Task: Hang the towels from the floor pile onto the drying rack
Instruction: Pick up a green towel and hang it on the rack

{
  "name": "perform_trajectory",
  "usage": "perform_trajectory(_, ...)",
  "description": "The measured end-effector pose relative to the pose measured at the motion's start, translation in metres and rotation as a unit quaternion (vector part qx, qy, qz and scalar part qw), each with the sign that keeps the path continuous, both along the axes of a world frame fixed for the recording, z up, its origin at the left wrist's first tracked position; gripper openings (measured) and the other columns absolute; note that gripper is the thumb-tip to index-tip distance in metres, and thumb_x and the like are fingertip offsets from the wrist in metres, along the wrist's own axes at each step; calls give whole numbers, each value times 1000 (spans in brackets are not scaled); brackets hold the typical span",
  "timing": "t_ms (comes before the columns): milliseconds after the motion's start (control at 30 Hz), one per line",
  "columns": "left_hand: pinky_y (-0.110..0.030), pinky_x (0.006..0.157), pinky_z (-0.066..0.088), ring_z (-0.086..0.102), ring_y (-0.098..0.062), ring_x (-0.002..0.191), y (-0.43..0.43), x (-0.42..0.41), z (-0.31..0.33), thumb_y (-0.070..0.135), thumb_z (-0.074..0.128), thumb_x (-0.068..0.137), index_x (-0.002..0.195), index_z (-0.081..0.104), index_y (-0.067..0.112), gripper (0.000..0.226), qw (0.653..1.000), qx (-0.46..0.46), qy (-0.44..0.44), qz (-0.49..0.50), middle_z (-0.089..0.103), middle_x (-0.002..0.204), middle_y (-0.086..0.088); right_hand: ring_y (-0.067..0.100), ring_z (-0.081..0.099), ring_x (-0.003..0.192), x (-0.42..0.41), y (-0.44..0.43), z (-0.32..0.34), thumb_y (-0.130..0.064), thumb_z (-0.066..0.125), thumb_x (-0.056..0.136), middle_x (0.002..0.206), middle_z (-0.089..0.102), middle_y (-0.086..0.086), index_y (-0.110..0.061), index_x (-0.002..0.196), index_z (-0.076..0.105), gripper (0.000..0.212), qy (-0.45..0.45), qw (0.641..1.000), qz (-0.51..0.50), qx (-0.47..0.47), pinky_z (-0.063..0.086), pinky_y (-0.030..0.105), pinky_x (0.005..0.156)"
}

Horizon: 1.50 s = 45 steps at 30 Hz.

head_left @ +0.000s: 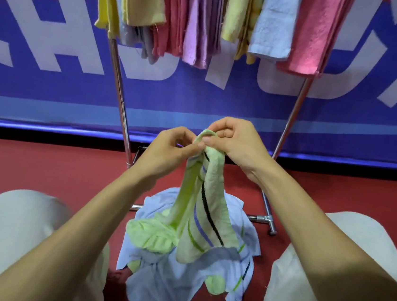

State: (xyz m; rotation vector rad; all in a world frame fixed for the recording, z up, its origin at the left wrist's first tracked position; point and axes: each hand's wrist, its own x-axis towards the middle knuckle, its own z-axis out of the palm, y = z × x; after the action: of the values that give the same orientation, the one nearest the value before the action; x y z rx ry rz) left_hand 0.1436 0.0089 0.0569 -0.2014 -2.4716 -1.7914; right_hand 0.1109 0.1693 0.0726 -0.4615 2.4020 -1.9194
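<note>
Green striped towel (pixel 201 200) pinched up at frame centre, over the floor pile (pixel 186 272).

Soft, light, floppy (likely best held by its corners); left hand (pixel 170 152) and right hand (pixel 238 142) both grip its top edge, drying rack (pixel 119 84) behind.

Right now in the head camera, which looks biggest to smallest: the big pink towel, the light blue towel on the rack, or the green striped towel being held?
1. Pink towel
2. Green striped towel, though it's nearer the camera
3. Light blue towel
</note>
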Motion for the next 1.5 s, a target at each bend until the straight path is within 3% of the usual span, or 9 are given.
perform_trajectory(300, -34, 72, 39, 51, -21, 74, -1, 12, 17, 8, 55, 94, 72, 57, 13, 22, 991, 134, 12, -12, 59, 78, -11, 15, 64, 95, 3, 8, -4, -4, 71, 84, 105, 70, 15, -1, 109, 64, 26, 0, 991, 125, 45, 51, 35, 92)
perform_trajectory(433, -34, 63, 35, 45, -21, 68, -6, 12, 22, 14, 59, 90, 71, 58, 20, 20, 985, 164, 55, 10, 50, 69, -10, 9, 66, 86, 5, 4, -10, 0, 69, 85, 95, 72, 4, -6, 105, 67, 21, -34, 977, 200, 63, 53, 24, 80)
perform_trajectory(633, -26, 66, 45, 55, -8, 70, -20, 13, 21, 31, 57, 94, 93, 58, 18, 13, 997, -51, 33, -44, 62, 79, 1, 10, 46, 67, -2, 3, -12, -12, 68, 88, 68, 55, 0, -4, 82, 64, 11, 8, 986, 138, 92, 35, 22, 61)
perform_trajectory(767, -20, 56, 34, 41, -4, 58, -21, 14, 22, 29, 51, 98, 73, 53, 16, 28, 973, -203, 105, 6, 49, 64, 7, 8, 48, 66, -3, 0, -15, -16, 71, 87, 68, 57, 0, -9, 75, 62, 16, 20, 983, 144, 114, 37, 24, 62)
perform_trajectory(1033, -35, 69, 45, 55, -25, 75, -24, 13, 33, 30, 47, 101, 90, 57, 1, 32, 974, 202, 55, 87, 57, 81, -16, 4, 40, 50, -18, 6, -31, -39, 65, 89, 54, 48, -10, -12, 67, 57, 36, 93, 928, 98, 346, 30, 20, 51)
perform_trajectory(1133, -29, 59, 56, 67, -20, 65, -37, 9, 36, 35, 46, 100, 91, 59, 8, 31, 911, 389, -16, 136, 67, 75, -9, 9, 35, 52, -26, 10, -39, -38, 62, 91, 57, 45, -3, -5, 68, 53, 41, 87, 925, 71, 364, 29, 28, 54)
perform_trajectory(1200, -23, 43, 52, 65, -14, 48, -44, 4, 35, 32, 45, 101, 84, 56, 8, 32, 817, 547, -90, 160, 65, 65, -8, 11, 34, 53, -31, 15, -45, -36, 61, 92, 58, 44, -3, -7, 69, 55, 38, 81, 915, 70, 390, 28, 32, 56)
perform_trajectory(1333, -16, 38, 45, 53, -6, 45, -48, 0, 32, 26, 33, 106, 73, 41, 17, 35, 749, 591, -105, 281, 49, 73, 2, 11, 38, 57, -34, 21, -55, -31, 61, 93, 61, 48, -1, -19, 65, 55, 31, 59, 885, 88, 453, 30, 24, 54)
perform_trajectory(1500, -17, 31, 29, 30, -11, 28, -72, 4, 31, 15, 34, 104, 43, 40, 11, 62, 557, 810, -105, 148, 34, 38, 2, 10, 62, 47, -31, 27, -60, -16, 57, 96, 63, 54, 12, -2, 75, 53, 25, -44, 902, 85, 421, 53, 28, 48)
